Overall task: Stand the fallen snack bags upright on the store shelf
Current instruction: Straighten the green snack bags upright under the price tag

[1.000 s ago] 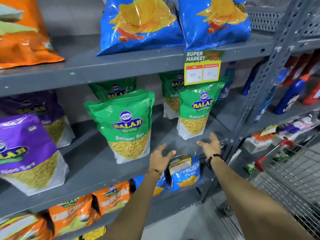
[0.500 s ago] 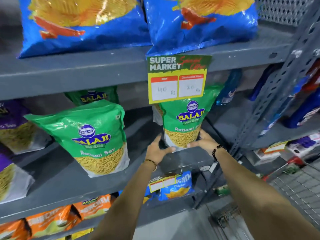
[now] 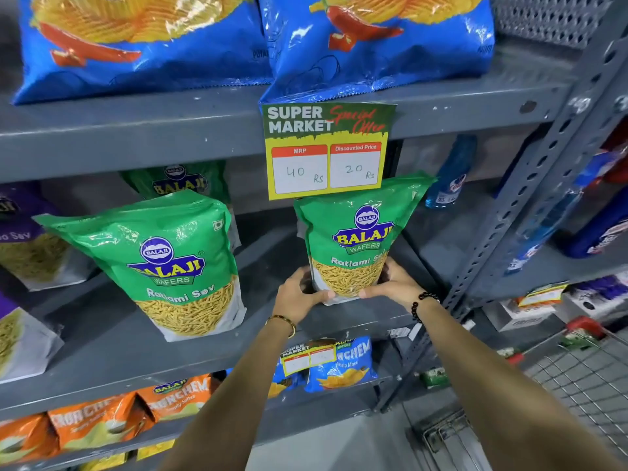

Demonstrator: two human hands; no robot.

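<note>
A green Balaji Ratlami Sev bag (image 3: 356, 239) stands upright on the grey middle shelf (image 3: 339, 317), right of centre. My left hand (image 3: 299, 294) grips its lower left corner and my right hand (image 3: 394, 283) grips its lower right side, thumbs across the front bottom edge. A second green Ratlami Sev bag (image 3: 170, 263) stands upright to the left, leaning slightly. A third green bag (image 3: 180, 181) stands behind it, mostly hidden.
A yellow price tag (image 3: 326, 151) hangs from the upper shelf over the held bag's top. Blue chip bags (image 3: 373, 45) lie above, purple sev bags (image 3: 20, 239) at left, orange and blue packets below. A metal upright (image 3: 530, 185) and a shopping cart (image 3: 584, 375) are at right.
Both hands went from open in front of the shelf to closing on the base of the right green bag. The camera has moved closer and the bag stands straighter.
</note>
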